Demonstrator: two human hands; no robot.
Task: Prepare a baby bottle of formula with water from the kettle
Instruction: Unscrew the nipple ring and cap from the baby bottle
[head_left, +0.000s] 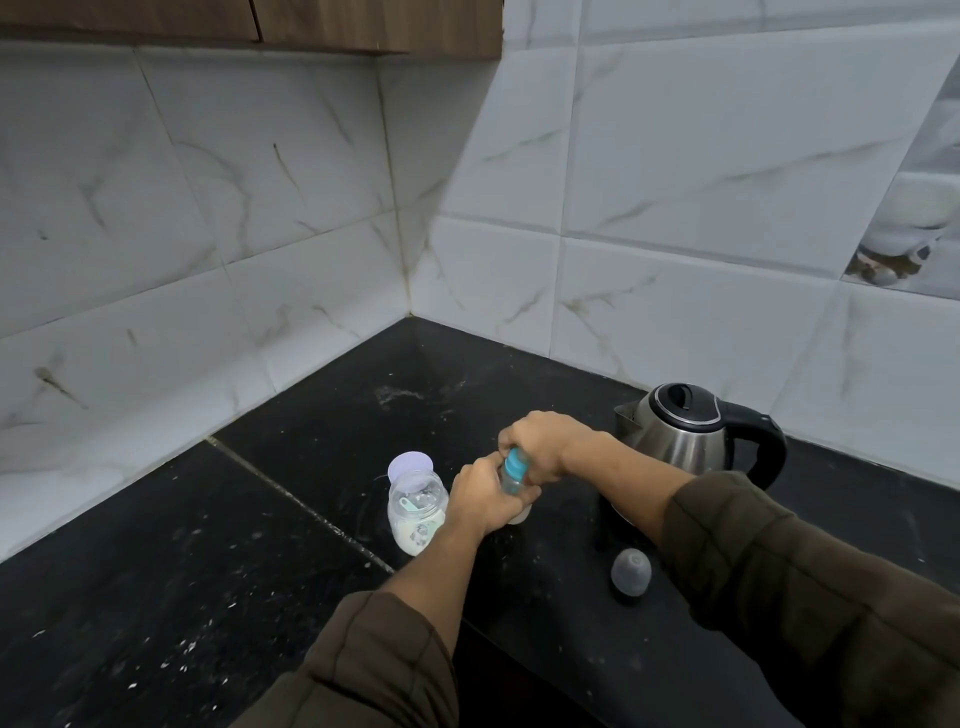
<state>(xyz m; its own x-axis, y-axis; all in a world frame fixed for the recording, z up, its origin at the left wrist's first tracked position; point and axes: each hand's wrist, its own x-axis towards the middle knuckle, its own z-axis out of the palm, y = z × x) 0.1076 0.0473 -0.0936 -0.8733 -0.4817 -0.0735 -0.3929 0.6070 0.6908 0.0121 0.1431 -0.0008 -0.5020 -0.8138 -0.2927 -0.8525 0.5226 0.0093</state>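
Bottle (511, 480) stands on the black counter (322, 447) just left of the kettle (680, 434), its body wrapped by the left hand (485, 501) and its blue collar (517, 464) covered from above by the right hand (540, 441). Both hands are curled tight on it: the left fingers close round the clear wall, the right fingers clamp the collar. Whether the collar is going on or coming off cannot be read from one moment; the milky base showing under the left hand hints that the bottle already holds something, so tightening seems the likelier step.

To do it well, the left hand should keep the bottle upright and pressed to the counter while the right turns only the collar, square to the neck so the thread does not cross. A tilt risks a spill toward the kettle's base.

Left of the kettle, beyond the bottle, the formula jar (417, 512) stands open with a scoop (410, 503) inside and powder low in it; its lid (410, 464) rests just behind it. In front of the kettle, near the counter's edge, the grey dome cap (631, 570) waits apart, likely the last piece to go on.
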